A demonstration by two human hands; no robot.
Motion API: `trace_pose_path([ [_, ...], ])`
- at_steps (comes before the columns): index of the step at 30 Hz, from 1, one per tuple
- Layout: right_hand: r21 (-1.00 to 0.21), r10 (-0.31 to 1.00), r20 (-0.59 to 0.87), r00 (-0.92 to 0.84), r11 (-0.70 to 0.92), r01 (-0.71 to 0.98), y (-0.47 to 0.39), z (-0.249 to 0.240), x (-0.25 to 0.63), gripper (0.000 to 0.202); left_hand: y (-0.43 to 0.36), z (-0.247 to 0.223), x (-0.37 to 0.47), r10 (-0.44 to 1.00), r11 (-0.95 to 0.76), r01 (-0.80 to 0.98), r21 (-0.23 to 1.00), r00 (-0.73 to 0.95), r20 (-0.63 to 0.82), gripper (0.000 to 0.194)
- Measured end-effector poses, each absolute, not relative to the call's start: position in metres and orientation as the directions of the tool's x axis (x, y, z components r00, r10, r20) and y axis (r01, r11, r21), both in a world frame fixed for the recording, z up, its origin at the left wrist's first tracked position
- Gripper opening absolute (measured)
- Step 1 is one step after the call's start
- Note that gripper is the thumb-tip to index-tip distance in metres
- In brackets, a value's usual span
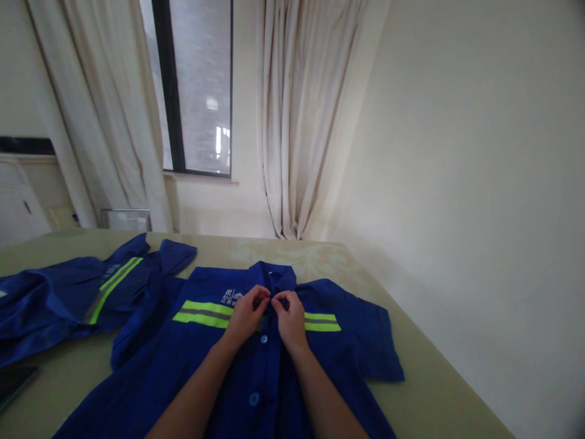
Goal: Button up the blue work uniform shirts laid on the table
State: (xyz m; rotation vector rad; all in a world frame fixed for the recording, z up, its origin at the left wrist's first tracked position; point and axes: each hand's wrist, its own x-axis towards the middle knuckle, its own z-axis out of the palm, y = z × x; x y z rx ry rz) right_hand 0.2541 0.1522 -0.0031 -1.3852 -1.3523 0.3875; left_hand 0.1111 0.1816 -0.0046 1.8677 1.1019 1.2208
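Note:
A dark blue short-sleeved shirt (365, 335) with yellow-green reflective strips lies front up, its collar at the far end. My left hand (249, 311) pinches the front placket just below the collar. Close beside it on the right, my right hand (289, 314) pinches the same part of the placket, thumb and forefinger together. The fingertips hide whatever lies between them. Lower on the placket, a button (264, 339) and a larger-looking button (254, 399) show. White printing (231, 297) marks the chest left of my left hand.
Another blue garment with a reflective strip (109, 292) lies crumpled at the left of the covered table (411, 396). A dark flat object (16, 384) is at the left edge. Behind are curtains (301, 122), a window (201, 91) and, at the right, a wall (479, 183).

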Motion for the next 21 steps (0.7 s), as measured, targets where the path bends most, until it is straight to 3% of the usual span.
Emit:
trace_pose_path([
  [6, -0.870, 0.882, 0.353, 0.311, 0.187, 0.457, 0.1584, -0.0094, 0.2558, 0.017, 0.1744, -0.0005, 0.1133, 0.893, -0.450, 0.409, 0.794, 0.221, 0.392, 0.017],
  [14, -0.858, 0.836, 0.442, 0.325, 0.288, 0.426, 0.1502, -0.0020, 0.2515, 0.026, 0.1774, -0.0027, 0.1064, 0.913, -0.386, 0.520, 0.762, 0.095, 0.397, 0.018],
  [18, -0.924, 0.868, 0.349, 0.353, 0.256, 0.284, 0.1527, -0.0037, 0.2545, 0.032, 0.1752, -0.0032, 0.1099, 0.894, -0.448, 0.437, 0.780, 0.197, 0.403, 0.025],
  [21, -0.969, 0.935, 0.242, 0.260, 0.220, 0.111, 0.1545, -0.0052, 0.2536, 0.040, 0.1791, -0.0072, 0.1099, 0.889, -0.457, 0.398, 0.795, 0.228, 0.397, 0.032],
])
